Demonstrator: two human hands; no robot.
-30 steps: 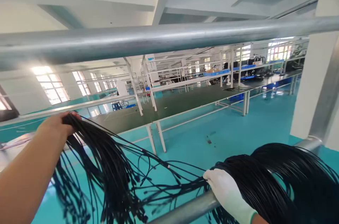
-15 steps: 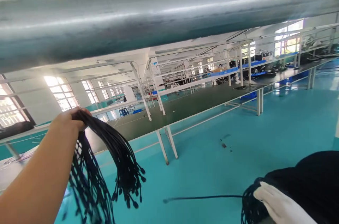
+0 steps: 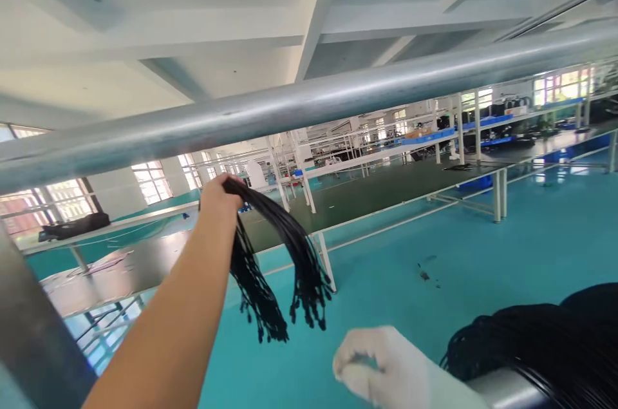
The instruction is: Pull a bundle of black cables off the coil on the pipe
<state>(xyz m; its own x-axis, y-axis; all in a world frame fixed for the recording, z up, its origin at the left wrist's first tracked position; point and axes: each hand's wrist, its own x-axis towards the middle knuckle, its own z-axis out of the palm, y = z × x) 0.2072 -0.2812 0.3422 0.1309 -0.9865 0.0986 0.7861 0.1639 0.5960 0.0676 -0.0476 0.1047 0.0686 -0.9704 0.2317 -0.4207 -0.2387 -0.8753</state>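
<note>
My bare left hand is raised in front of me and grips a bundle of thin black cables at its fold. Both ends of the bundle hang down from my fist, with small connectors at the tips. My right hand, in a white glove, hovers low at the bottom centre with its fingers curled loosely and nothing in them. Just right of it, a large mass of black cables is draped over a metal rail.
A thick metal pipe crosses the view overhead. A grey post stands at the lower left. Long dark-topped workbenches run across a teal floor, with shelving and blue bins behind them and windows at the far left.
My left hand pulled its bundle free of the draped mass and lifted it up and right. My right hand came off the draped cables. The view tilted up.
</note>
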